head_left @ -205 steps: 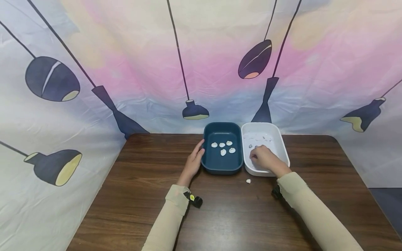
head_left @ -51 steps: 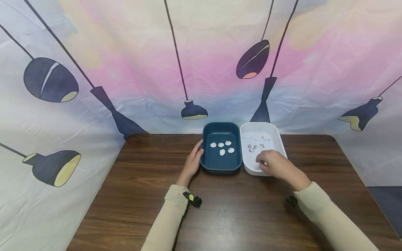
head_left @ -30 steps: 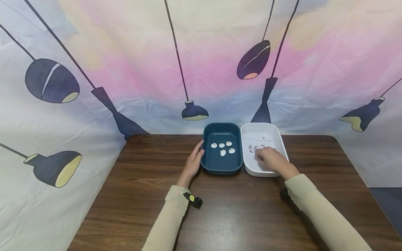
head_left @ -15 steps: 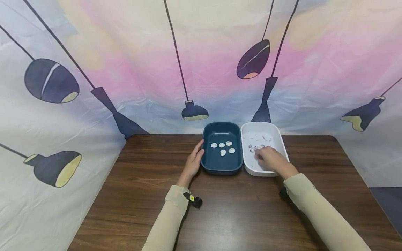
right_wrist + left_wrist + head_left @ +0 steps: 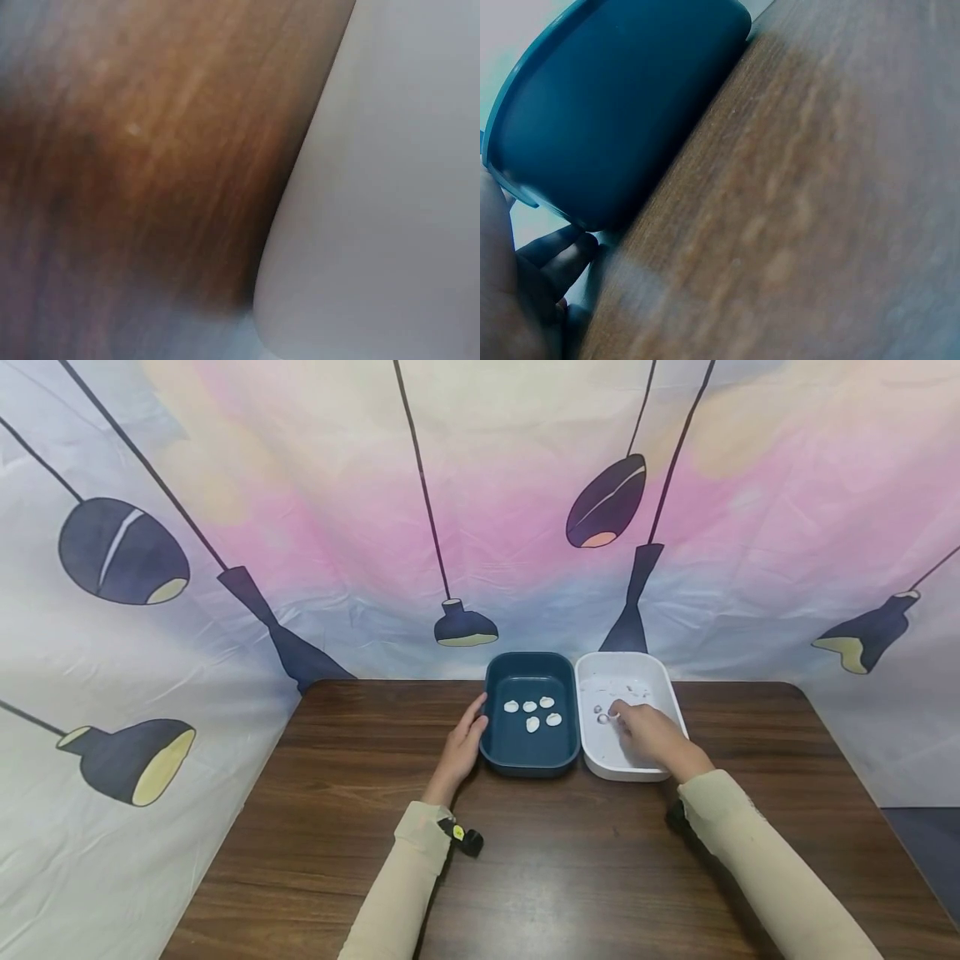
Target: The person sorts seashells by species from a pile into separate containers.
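My left hand point(image 5: 459, 748) rests against the left side of a dark teal tray point(image 5: 529, 770), fingers stretched along its wall. In the left wrist view, fingertips point(image 5: 574, 255) touch the lower corner of that tray. Several small white shells point(image 5: 532, 724) lie on its floor. My right hand point(image 5: 654, 735) reaches into the white tray point(image 5: 678, 706) beside it, index finger forward at a few small purplish shells point(image 5: 603, 719). The hand covers part of them, and I cannot tell whether a shell is pinched. The right wrist view shows only the white tray's outer wall point(image 5: 375, 210) and wood.
Both trays stand side by side at the far edge of a brown wooden table point(image 5: 525, 860). Small reddish specks lie toward the back of the white tray. Behind the table hangs a cloth backdrop point(image 5: 337, 485) printed with lamps.
The small whitish shell on the table before the white tray is gone from there. My right hand has moved forward over the purplish shells, index finger now stretching out. My left hand stays put.
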The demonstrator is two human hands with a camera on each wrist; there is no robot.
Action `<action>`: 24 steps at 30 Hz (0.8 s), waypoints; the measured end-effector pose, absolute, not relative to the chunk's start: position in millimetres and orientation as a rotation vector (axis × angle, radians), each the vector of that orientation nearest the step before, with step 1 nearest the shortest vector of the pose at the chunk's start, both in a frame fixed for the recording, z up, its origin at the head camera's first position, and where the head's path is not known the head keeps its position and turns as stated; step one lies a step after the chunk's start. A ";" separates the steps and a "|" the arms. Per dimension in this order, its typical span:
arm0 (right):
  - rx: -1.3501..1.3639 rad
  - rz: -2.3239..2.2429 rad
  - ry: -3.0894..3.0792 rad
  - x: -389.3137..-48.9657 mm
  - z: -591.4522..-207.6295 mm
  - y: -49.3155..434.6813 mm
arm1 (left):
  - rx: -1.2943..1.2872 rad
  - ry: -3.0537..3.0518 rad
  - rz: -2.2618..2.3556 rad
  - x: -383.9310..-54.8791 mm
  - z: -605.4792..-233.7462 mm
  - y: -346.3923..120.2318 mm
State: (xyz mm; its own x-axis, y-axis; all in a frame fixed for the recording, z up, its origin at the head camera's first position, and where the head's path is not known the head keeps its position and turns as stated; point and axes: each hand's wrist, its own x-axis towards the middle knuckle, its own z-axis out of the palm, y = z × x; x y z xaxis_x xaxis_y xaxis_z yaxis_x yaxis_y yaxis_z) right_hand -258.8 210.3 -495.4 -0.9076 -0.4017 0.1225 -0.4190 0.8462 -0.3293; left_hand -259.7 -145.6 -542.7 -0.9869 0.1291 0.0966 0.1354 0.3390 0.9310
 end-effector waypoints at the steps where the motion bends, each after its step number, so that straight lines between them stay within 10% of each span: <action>1: 0.663 0.557 -2.969 -259.1 -495.0 210.7 | -0.255 -2.567 -1.784 -259.8 -542.8 -145.7; 24: 0.664 0.556 -3.040 -260.3 -495.8 215.1 | -0.247 -2.579 -1.783 -259.6 -542.2 -144.9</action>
